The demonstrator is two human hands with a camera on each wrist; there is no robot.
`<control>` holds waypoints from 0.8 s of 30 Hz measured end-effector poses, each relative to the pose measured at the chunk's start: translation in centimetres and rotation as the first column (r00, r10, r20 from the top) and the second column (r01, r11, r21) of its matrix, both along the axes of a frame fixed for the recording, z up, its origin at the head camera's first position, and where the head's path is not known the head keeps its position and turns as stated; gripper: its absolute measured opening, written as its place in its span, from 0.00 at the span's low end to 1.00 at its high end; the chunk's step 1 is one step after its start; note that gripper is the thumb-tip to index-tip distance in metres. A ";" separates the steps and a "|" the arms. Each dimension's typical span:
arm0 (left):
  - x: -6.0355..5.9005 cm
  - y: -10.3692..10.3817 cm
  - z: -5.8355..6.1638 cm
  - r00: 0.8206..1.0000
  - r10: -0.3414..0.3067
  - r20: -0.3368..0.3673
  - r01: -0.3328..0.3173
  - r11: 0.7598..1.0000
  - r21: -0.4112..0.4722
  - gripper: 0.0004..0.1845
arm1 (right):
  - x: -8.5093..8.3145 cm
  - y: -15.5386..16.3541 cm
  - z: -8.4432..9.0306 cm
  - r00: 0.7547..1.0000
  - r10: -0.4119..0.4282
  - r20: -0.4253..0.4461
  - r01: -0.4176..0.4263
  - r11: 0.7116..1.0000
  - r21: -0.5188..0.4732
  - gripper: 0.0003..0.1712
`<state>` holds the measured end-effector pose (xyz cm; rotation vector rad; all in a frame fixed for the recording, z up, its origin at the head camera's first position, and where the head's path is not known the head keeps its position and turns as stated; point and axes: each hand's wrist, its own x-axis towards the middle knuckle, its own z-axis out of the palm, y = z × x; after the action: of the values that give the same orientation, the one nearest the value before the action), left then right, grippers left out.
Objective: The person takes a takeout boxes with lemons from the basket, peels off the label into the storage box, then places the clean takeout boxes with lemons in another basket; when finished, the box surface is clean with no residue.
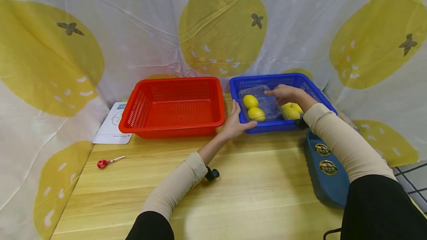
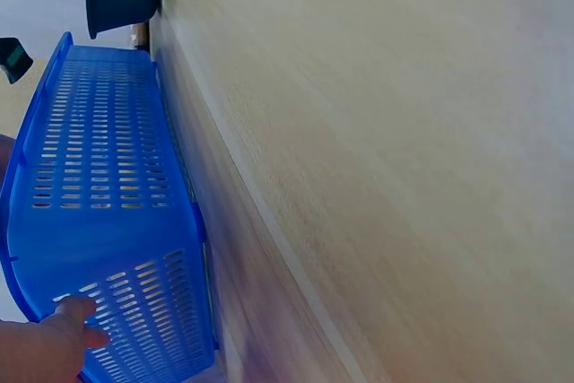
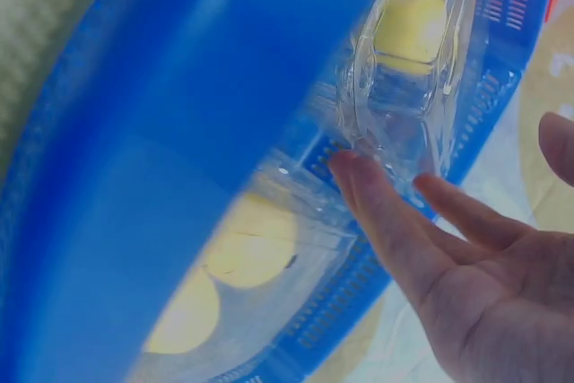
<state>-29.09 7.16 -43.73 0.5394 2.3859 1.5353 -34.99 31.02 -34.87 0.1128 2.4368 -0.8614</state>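
Observation:
My left hand [image 1: 233,123] rests against the near left corner of a blue plastic basket [image 1: 283,125], its fingers along the side wall and thumb near the front rim. In the left wrist view its fingers lie against the slotted wall. Inside the basket is a clear plastic box [image 1: 269,103] with two lemons [image 1: 256,114] at its left. My right hand [image 1: 287,94] reaches over the basket, fingertips at the right edge of this box. The right wrist view has those fingers extended by the box wall. More lemons [image 1: 291,113] in clear plastic lie right of it, partly under that hand.
A red basket [image 1: 171,133] stands left of the blue one, a white card [image 1: 111,129] beside it. A red lollipop [image 1: 102,163] lies at the table's left. Under my right forearm is a dark teal container [image 1: 323,180] with round stickers. Lemon-print cloth [image 1: 133,40] hangs behind.

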 end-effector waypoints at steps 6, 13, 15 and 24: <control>-0.2 -0.2 -0.1 1.000 0.001 -0.004 -0.001 1.000 -0.017 0.60 | 0.5 0.1 -0.5 1.000 0.013 0.025 -0.012 1.000 -0.020 0.47; -0.6 -0.3 -0.1 1.000 0.018 -0.017 -0.018 1.000 -0.008 0.59 | 0.1 -0.4 -1.2 0.999 0.047 -0.021 -0.049 0.995 -0.088 0.43; -0.7 -0.4 -0.1 1.000 0.019 -0.020 -0.020 1.000 -0.009 0.59 | 0.1 -0.5 -1.2 0.999 0.048 -0.017 -0.050 0.994 -0.102 0.44; -1.1 -0.8 0.9 1.000 -0.001 -0.029 -0.001 0.998 -0.064 0.59 | 0.7 -0.9 -0.3 0.986 0.082 -0.143 -0.083 0.997 -0.002 0.45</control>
<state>-30.17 6.38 -42.86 0.5517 2.4473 1.4544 -34.32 30.10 -35.12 -0.0544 2.5512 -0.8691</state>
